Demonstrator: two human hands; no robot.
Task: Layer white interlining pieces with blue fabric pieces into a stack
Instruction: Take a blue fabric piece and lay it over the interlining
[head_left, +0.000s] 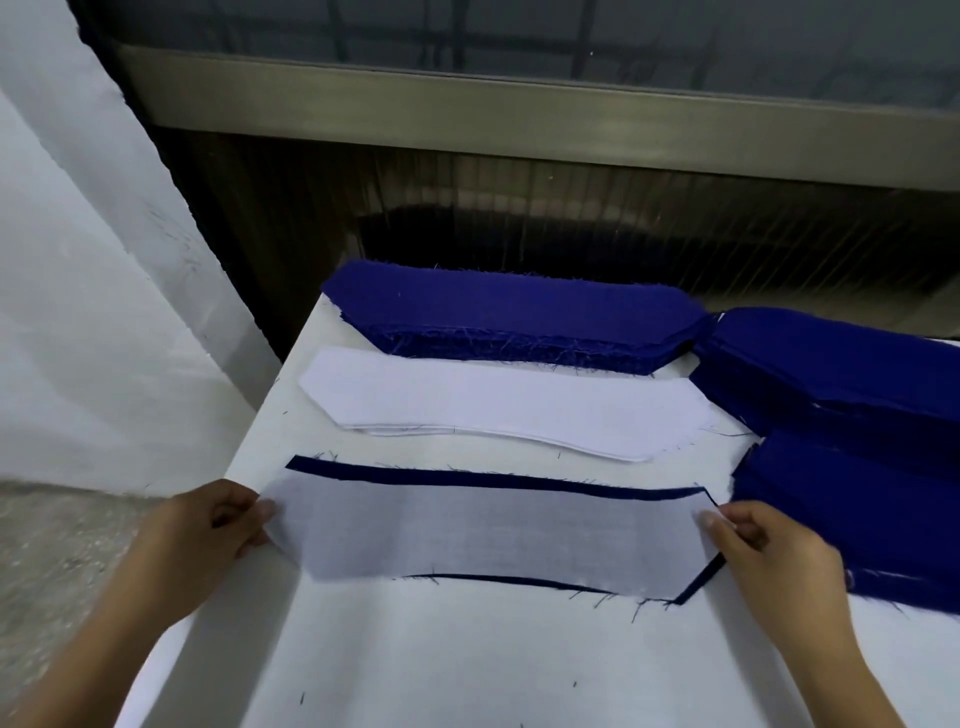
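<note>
Here, both hands are out in front and well apart, one at each end of a single white interlining piece (483, 535). The left hand (208, 525) pinches the left end, thumb on top and fingers curled under. The right hand (779, 551) pinches the right end the same way.

The piece is spread flat over one blue fabric piece (467, 480) of like shape. Blue shows as a strip along the far edge and a thin line along the near and right edges.

Just beyond lies the white interlining stack (509, 410). Behind that is a thick blue fabric stack (509, 312) with frayed threads. Two more blue piles (841, 374) sit at the right, close by the right hand.

All rest on a white table (467, 665) flecked with loose threads. A metal window ledge (519, 109) runs across the back, and a white cloth (78, 260) hangs at left.
</note>
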